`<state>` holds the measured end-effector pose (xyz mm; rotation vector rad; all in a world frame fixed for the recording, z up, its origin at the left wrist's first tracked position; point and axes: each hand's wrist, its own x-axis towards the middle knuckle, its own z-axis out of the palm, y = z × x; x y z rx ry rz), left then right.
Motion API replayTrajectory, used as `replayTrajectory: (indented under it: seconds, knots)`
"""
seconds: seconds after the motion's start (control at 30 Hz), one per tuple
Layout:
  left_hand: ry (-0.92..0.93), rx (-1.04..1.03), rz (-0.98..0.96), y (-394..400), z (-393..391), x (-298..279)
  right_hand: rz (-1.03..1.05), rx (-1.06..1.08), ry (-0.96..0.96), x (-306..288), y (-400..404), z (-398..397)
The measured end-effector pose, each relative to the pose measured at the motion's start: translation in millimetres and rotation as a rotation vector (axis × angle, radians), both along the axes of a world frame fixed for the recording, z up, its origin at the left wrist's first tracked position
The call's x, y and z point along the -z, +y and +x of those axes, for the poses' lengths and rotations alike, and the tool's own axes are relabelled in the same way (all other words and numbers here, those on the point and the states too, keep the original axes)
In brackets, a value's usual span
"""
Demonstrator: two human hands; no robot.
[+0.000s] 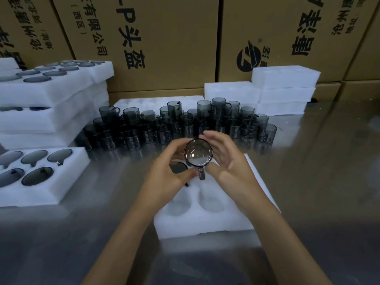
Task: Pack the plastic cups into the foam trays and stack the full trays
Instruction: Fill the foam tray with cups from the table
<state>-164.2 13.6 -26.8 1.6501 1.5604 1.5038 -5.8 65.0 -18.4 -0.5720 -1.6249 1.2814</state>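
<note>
Now, our grip: left hand point(172, 171) and right hand point(228, 163) both curl round the smoky transparent plastic cup point(198, 156).
Cup: held above the white foam tray point(205, 223) on our steel desk point(308, 182).

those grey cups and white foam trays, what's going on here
A person is packing smoky grey plastic cups into foam trays. Both hands, left hand and right hand, hold one cup by its sides above a mostly empty tray that already has one cup seated. A crowd of loose cups waits behind it. On the left sit a partly filled tray and a stack of full trays; empty trays are at back right.
</note>
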Motion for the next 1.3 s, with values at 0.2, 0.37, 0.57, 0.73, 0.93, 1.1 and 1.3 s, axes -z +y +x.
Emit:
replayTrajectory:
  seconds: [0.2, 0.37, 0.57, 0.73, 0.93, 1.1, 1.3]
  knots:
    - [0.008, -0.123, 0.014, -6.9, 4.3, 1.6, -0.14, -0.012, 0.017, -2.3, 2.1, 3.0]
    - [0.152, -0.199, -0.025, -9.3, 6.3, -0.2, -0.249, -0.049, 0.018, -4.1, 3.9, 4.8]
    - [0.229, -0.133, -0.007, -11.0, 8.0, -0.6, -0.289, 0.087, 0.036, -4.7, 4.8, 4.0]
    - [0.284, -0.019, -0.049, -12.1, 4.5, 3.2, -0.226, 0.152, -0.022, -6.4, 4.8, 6.0]
    - [0.434, 0.025, -0.135, -7.0, 3.6, 4.9, -0.048, 0.157, -0.178, -10.1, 8.9, 18.6]
    - [0.52, 0.02, -0.109, -1.8, 4.0, 2.8, -0.012, 0.148, -0.19, -6.8, 14.8, 25.3]
    - [0.503, -0.011, -0.148, 0.5, 4.3, 0.8, 0.032, 0.146, -0.216, -3.5, 13.7, 24.1]
